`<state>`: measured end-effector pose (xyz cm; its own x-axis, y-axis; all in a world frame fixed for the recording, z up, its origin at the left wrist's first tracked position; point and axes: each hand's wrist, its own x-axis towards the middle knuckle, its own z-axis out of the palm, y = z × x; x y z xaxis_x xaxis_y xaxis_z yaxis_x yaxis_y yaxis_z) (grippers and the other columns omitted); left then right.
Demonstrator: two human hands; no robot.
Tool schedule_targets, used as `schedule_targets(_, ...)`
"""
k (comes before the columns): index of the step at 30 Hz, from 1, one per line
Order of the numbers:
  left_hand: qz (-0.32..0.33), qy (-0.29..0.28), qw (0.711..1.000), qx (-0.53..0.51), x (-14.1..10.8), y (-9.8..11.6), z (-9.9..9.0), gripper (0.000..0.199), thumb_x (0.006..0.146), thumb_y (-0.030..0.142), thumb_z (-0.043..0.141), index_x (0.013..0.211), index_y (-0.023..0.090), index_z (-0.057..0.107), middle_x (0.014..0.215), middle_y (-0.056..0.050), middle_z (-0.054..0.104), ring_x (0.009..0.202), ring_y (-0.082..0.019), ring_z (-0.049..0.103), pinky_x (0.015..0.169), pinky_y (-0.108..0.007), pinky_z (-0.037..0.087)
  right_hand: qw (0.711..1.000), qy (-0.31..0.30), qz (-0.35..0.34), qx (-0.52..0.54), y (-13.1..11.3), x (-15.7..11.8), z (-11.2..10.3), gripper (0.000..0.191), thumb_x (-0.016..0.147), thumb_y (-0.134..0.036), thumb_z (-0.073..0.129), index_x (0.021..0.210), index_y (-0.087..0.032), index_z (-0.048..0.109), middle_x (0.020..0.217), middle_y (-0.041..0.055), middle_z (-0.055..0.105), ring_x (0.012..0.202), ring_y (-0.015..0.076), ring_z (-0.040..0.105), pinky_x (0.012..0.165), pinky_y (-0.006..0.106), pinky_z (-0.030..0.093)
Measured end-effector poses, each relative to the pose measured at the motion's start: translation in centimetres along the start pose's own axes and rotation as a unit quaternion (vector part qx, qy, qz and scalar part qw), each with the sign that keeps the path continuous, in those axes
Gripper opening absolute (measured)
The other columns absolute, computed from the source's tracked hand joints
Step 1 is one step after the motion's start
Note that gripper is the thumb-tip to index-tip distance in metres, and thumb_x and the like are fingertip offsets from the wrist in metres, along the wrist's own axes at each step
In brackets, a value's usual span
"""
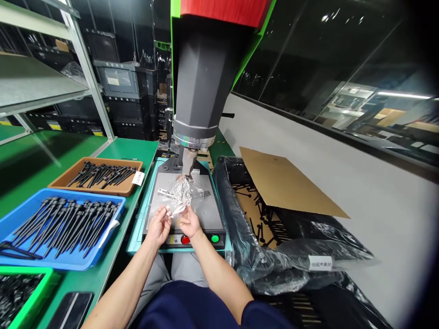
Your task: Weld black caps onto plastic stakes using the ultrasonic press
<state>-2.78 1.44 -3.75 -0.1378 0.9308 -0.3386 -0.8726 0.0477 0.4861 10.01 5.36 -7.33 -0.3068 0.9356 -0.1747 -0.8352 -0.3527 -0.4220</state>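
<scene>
Clear crinkled plastic film lies under the metal tip of the machine, over the middle of the grey metal plate. At the film's near left edge, my left hand has its fingers pinched together on the film. My right hand is closed on the film's near edge, just right of the left hand. What lies beneath the film is hard to make out. A slim metal fixture shows on both sides of it. Red and green buttons sit on the front edge of the base.
On the left bench stand an orange tray and a blue tray of black rods, a green bin and a phone. At right, a plastic-lined box holds black parts under cardboard. The machine head hangs above.
</scene>
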Motion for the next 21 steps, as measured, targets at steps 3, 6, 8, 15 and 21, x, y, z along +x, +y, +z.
schedule_targets(3,0.008,-0.010,1.000,0.004,0.0,0.3,0.3,0.022,0.083,0.003,0.063,0.100,0.016,0.062,0.077,0.000,0.065,0.061,-0.007,0.065,0.058,-0.015,0.056,0.998,-0.045,-0.030,-0.016,-0.7,0.4,0.9,0.023,0.079,-0.036,0.074,0.100,-0.031,0.067,0.093,-0.0012,0.070,0.069,0.0092,0.057,0.034,0.010,0.022)
schedule_targets(6,0.015,-0.016,1.000,0.004,0.1,0.6,0.6,0.024,0.082,0.004,0.064,0.102,0.017,0.062,0.080,0.000,0.066,0.063,-0.007,0.065,0.059,-0.015,0.056,0.995,-0.055,-0.039,-0.076,-1.4,0.3,1.0,0.025,0.076,-0.031,0.073,0.100,-0.033,0.067,0.108,0.0005,0.069,0.081,0.0130,0.061,0.036,0.012,0.026)
schedule_targets(8,0.021,-0.018,1.000,0.001,0.1,0.8,0.9,0.025,0.082,0.004,0.064,0.103,0.017,0.062,0.082,-0.001,0.067,0.065,-0.007,0.065,0.059,-0.015,0.056,0.990,-0.057,-0.065,-0.115,-1.6,0.2,0.7,0.031,0.071,-0.023,0.072,0.100,-0.034,0.068,0.117,0.0004,0.067,0.089,0.0153,0.062,0.040,0.014,0.031)
schedule_targets(15,0.006,-0.019,1.000,-0.019,-0.4,0.8,2.4,0.021,0.085,0.005,0.060,0.102,0.016,0.064,0.085,-0.003,0.068,0.066,-0.007,0.065,0.059,-0.015,0.055,0.915,0.009,-0.153,-0.374,-1.0,2.3,1.0,0.032,0.075,-0.035,0.067,0.102,-0.020,0.070,0.101,0.0070,0.069,0.070,0.0160,0.061,0.048,0.023,0.045)
schedule_targets(21,0.006,-0.037,0.999,-0.005,-0.5,0.3,3.0,0.021,0.083,0.006,0.063,0.102,0.016,0.065,0.091,-0.004,0.070,0.068,-0.008,0.066,0.061,-0.016,0.056,0.664,0.104,-0.447,-0.590,-3.9,4.4,3.6,0.040,0.089,-0.029,0.047,0.126,-0.020,0.061,0.130,0.0130,0.053,0.123,0.0246,0.048,0.106,0.041,0.039)
